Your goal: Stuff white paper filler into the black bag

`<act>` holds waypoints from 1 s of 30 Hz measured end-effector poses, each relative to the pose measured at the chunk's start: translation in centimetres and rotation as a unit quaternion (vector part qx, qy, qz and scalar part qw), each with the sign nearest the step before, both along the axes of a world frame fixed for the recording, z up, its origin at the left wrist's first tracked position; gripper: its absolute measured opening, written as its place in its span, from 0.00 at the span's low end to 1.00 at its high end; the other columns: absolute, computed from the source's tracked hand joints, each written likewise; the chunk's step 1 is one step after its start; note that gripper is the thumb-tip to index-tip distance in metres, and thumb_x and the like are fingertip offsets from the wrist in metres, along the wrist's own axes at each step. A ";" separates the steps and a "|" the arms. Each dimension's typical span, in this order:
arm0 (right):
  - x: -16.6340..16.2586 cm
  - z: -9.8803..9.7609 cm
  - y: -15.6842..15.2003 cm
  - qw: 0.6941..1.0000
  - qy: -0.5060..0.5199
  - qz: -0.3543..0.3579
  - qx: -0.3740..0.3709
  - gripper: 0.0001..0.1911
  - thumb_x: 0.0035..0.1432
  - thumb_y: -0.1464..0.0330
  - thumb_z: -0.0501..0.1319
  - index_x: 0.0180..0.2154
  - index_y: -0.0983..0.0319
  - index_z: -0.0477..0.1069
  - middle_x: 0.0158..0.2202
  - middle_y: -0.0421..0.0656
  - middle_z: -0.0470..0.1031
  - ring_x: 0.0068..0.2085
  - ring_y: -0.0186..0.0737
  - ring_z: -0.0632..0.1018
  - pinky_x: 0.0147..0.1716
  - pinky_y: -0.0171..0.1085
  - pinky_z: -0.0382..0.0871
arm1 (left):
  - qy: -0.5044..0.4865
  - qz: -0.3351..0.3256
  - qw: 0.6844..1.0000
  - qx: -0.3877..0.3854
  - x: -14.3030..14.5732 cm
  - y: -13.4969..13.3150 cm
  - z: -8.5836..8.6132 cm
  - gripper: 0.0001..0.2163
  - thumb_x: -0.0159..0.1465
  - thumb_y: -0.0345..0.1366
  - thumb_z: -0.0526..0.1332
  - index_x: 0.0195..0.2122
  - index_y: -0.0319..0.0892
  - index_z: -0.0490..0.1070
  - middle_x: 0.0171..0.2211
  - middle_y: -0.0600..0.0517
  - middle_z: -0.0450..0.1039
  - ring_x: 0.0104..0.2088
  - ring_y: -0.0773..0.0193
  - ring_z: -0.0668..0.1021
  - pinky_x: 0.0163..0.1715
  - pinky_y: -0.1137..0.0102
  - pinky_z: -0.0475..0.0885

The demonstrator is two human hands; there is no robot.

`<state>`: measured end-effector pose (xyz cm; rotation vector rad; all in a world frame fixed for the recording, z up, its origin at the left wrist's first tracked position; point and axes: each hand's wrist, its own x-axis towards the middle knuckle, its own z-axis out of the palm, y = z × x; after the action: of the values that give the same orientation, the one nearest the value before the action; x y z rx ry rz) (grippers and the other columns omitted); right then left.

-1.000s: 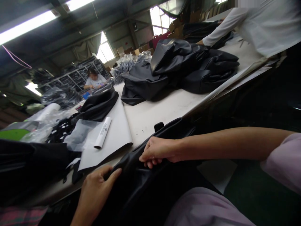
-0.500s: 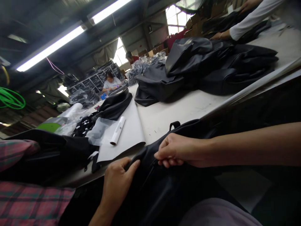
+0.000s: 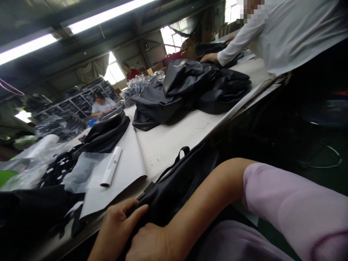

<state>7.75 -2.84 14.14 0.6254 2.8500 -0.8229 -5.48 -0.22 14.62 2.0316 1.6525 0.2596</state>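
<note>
A black leather-look bag (image 3: 174, 188) with a small loop handle (image 3: 184, 152) slants across the table's front edge toward me. My left hand (image 3: 118, 219) grips the bag's upper edge at its near end, thumb on top and fingers hidden beneath. Close beside it, my right hand (image 3: 152, 241) is curled closed low against the bag. Its fingertips are turned away, so what they pinch cannot be seen. My right forearm crosses over the bag's side and covers part of it.
On the white table (image 3: 174, 136) lies a pile of black leather-look pieces (image 3: 190, 87). A white roll (image 3: 111, 166) rests on a white sheet (image 3: 127, 156), near clear plastic (image 3: 81, 170). A co-worker in a white top (image 3: 293, 40) reaches over the pile; others sit farther back.
My right hand has moved down and toward me along the bag, ending beside my left hand. My left hand keeps its grip. The view has swung right, showing more of the co-worker.
</note>
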 end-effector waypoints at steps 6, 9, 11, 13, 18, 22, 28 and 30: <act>9.1 1.1 1.0 0.980 0.116 -0.128 0.101 0.13 0.68 0.62 0.62 0.36 0.64 0.77 0.38 0.41 0.80 0.39 0.38 0.78 0.30 0.33 0.61 | -0.003 0.132 0.989 0.074 -2.6 -0.8 -2.9 0.26 0.45 0.59 0.59 0.38 0.51 0.81 0.44 0.53 0.82 0.48 0.47 0.80 0.49 0.62 0.70; 14.3 -0.1 3.0 0.940 0.033 -0.320 0.117 0.16 0.67 0.59 0.63 0.32 0.64 0.78 0.36 0.45 0.80 0.39 0.42 0.79 0.34 0.34 0.61 | 0.028 0.169 0.980 0.099 -2.9 -0.7 -3.4 0.28 0.50 0.60 0.57 0.44 0.49 0.79 0.38 0.52 0.82 0.36 0.50 0.81 0.41 0.61 0.69; 16.6 -1.6 4.5 0.915 -0.041 -0.391 0.096 0.21 0.65 0.54 0.65 0.32 0.66 0.78 0.35 0.50 0.79 0.39 0.49 0.79 0.32 0.36 0.60 | 0.043 0.166 0.979 0.114 -2.3 -0.4 -3.4 0.27 0.53 0.60 0.54 0.43 0.49 0.78 0.31 0.52 0.80 0.30 0.52 0.79 0.38 0.62 0.67; 17.7 -3.1 5.5 0.906 -0.070 -0.412 0.068 0.26 0.61 0.48 0.66 0.33 0.68 0.78 0.35 0.54 0.79 0.39 0.53 0.79 0.31 0.37 0.60 | 0.047 0.152 0.979 0.129 -1.6 0.1 -3.4 0.24 0.55 0.59 0.53 0.41 0.48 0.77 0.27 0.52 0.77 0.30 0.52 0.78 0.37 0.63 0.65; 17.0 -6.0 6.0 0.893 -0.035 -0.447 0.035 0.26 0.54 0.49 0.72 0.37 0.67 0.78 0.41 0.53 0.79 0.45 0.56 0.79 0.36 0.38 0.63 | 0.083 0.175 0.972 0.134 -0.9 1.5 -4.1 0.20 0.64 0.55 0.52 0.42 0.50 0.76 0.20 0.54 0.68 0.30 0.53 0.76 0.34 0.65 0.62; 16.2 -8.2 6.7 0.867 0.024 -0.498 -0.018 0.16 0.55 0.57 0.71 0.34 0.65 0.76 0.35 0.48 0.78 0.39 0.50 0.78 0.32 0.36 0.61 | 0.063 0.167 0.974 0.140 -1.3 2.3 -4.9 0.15 0.68 0.48 0.53 0.40 0.47 0.76 0.29 0.52 0.74 0.33 0.56 0.76 0.37 0.66 0.63; 15.4 -10.6 8.9 0.877 0.103 -0.453 -0.123 0.13 0.57 0.65 0.63 0.23 0.64 0.67 0.22 0.39 0.66 0.27 0.35 0.68 0.25 0.33 0.54 | 0.041 0.160 0.975 0.148 -1.5 3.7 -5.8 0.10 0.69 0.40 0.57 0.39 0.45 0.76 0.34 0.51 0.78 0.38 0.56 0.78 0.41 0.66 0.64; 15.6 -10.6 9.2 0.881 0.116 -0.438 -0.135 0.14 0.55 0.67 0.60 0.19 0.64 0.64 0.19 0.38 0.61 0.24 0.33 0.63 0.24 0.34 0.51 | 0.042 0.154 0.976 0.150 -1.5 4.0 -6.0 0.10 0.69 0.40 0.57 0.39 0.45 0.76 0.33 0.51 0.78 0.37 0.56 0.78 0.40 0.66 0.64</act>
<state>23.36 6.35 3.57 1.9314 2.4626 -1.4397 -6.95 3.77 8.58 2.0091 2.0877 0.5692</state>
